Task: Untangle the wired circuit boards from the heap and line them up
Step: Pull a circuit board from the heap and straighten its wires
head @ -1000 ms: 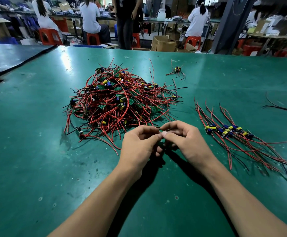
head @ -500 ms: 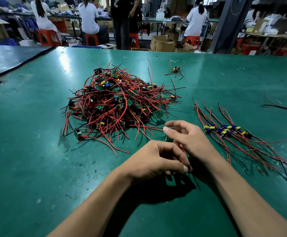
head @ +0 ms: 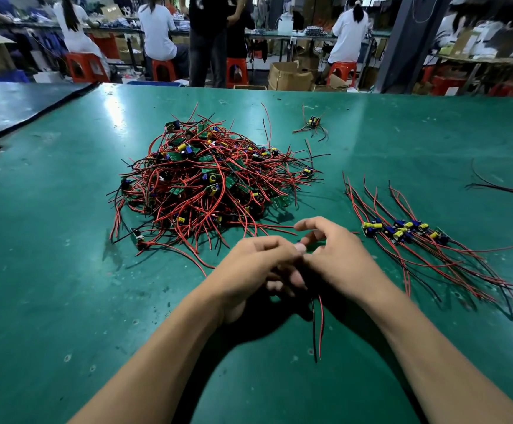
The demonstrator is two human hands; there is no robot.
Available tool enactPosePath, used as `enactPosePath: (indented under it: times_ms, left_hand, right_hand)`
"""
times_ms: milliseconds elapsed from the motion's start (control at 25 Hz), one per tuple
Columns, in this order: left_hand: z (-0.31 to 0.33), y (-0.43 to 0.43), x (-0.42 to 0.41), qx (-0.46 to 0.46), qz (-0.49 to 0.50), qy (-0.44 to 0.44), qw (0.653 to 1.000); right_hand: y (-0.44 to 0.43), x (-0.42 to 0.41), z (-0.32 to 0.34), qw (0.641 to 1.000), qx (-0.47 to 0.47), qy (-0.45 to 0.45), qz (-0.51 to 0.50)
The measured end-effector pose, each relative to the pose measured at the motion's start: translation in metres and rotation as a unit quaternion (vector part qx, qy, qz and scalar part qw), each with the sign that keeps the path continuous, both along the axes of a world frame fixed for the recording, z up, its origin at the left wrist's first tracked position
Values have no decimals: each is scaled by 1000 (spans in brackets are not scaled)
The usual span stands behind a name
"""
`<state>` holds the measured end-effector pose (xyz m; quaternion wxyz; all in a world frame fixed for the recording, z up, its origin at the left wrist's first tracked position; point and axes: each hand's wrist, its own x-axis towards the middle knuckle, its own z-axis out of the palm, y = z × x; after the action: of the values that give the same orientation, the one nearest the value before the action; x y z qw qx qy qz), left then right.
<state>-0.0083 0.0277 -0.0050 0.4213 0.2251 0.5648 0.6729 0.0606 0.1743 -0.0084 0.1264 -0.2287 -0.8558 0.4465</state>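
Left hand and right hand both pinch one wired board, its leads trailing to 6 o'clock, heap at 11 o'clock, lined row at 2 o'clock; best to smooth leads straight, then lay it parallel beside row on bench.

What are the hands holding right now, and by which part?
A red-and-black wire pair, pinched at its upper end where the left hand and right hand meet; the free ends hang toward the camera. Any board is hidden between them.
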Motion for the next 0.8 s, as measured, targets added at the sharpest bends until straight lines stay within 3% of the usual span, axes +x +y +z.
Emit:
enactPosePath:
  times_ms: [160, 280, 360, 440, 720, 800]
  left_hand:
    - [-3, 6, -2, 17, 156, -60, 986]
    - [-8, 11, 5, 1, 231, 0, 973]
    - [-13, 11, 10, -34, 231, 91, 968]
    - [-14, 10, 12, -41, 224, 128, 965]
    - [-8, 7, 8, 30, 202, 24, 979]
    - [-7, 7, 6, 45, 184, -3, 982]
  right_hand:
    - [-1, 1, -1, 997, -63, 34, -5]
    - [-1, -1, 0, 981, -173, 87, -8]
    - [-1, -2, 1, 965, -235, 119, -9]
    - [-2, -1, 1, 943, -300, 147, 1]
    - [3, 1, 7, 878, -454, 149, 27]
    - [5, 2, 8, 880, -453, 141, 24]
